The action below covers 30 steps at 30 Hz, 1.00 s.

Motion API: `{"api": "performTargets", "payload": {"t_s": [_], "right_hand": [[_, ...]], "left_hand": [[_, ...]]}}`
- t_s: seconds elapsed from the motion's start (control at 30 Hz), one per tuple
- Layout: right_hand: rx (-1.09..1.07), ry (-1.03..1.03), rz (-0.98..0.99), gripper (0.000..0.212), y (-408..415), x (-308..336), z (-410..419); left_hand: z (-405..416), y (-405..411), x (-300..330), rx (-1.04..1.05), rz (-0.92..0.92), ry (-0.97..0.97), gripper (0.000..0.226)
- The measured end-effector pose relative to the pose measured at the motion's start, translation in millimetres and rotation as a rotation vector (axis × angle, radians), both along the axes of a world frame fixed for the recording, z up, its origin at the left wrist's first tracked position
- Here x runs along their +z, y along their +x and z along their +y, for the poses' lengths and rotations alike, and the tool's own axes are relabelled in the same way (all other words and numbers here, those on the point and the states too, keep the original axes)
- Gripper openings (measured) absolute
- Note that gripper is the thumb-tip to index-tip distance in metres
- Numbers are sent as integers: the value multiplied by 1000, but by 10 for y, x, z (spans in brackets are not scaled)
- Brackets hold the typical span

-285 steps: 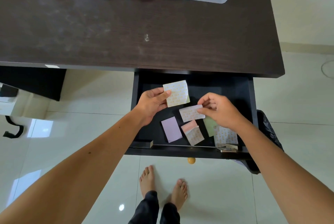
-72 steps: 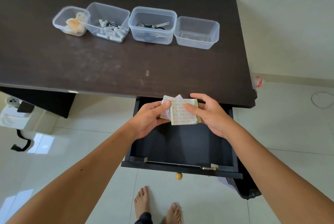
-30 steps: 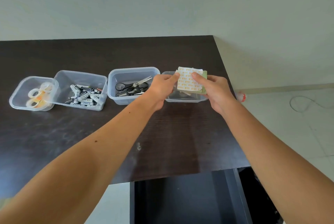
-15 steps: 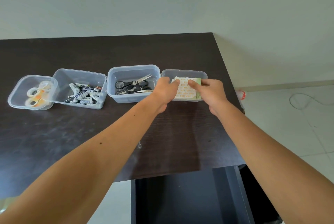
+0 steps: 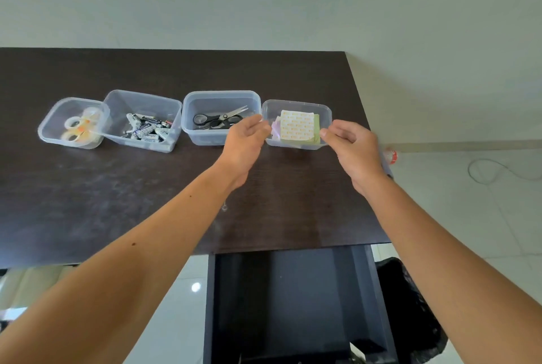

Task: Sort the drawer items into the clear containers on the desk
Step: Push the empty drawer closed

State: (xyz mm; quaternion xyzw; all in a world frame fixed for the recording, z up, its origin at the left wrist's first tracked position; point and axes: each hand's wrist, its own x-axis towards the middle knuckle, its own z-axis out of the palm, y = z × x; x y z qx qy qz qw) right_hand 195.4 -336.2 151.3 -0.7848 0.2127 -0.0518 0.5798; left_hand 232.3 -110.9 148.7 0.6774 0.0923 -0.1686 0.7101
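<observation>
Now both hands (image 5: 296,140) flank the container (image 5: 325,111) holding sticky notes (image 5: 296,126).

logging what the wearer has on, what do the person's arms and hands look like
Both forearms are bare right to the frame edge, with no sleeves in view. The left hand and right hand wear no gloves, and no rings, watch or wristband show. The left forearm carries two small dark moles.

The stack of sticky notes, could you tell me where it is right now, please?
In the head view, the stack of sticky notes lies inside the rightmost clear container on the desk, right of the scissors container.
</observation>
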Motion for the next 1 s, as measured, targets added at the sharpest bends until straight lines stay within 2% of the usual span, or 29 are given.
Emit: {"api": "performTargets", "payload": {"t_s": [0.23, 0.37, 0.57, 0.67, 0.77, 0.9, 1.0], "right_hand": [[140, 58, 8, 53, -1060, -15, -88], [297, 39, 60, 62, -1784, -222, -148], [562, -58, 196, 91, -2676, -602, -183], [639, -77, 266, 98, -3061, -804, -185], [703, -113, 317, 91, -3402, -1006, -204], [753, -313, 275, 57, -3597, -1166, -193], [712, -352, 197, 37, -3585, -1276, -209]], "left_hand": [[243, -1102, 0, 55, -24, -93, 50], [312, -1937, -175, 24, -70, 21, 57], [474, -2989, -635, -157, -39, 216, 94], [621, -3363, -847, -178, -19, 305, 95], [817, -3635, -1018, -167, -29, 413, 82], [968, -3871, -1139, -264, -77, 605, 66], [994, -3890, -1208, -297, -141, 692, 39]]}}
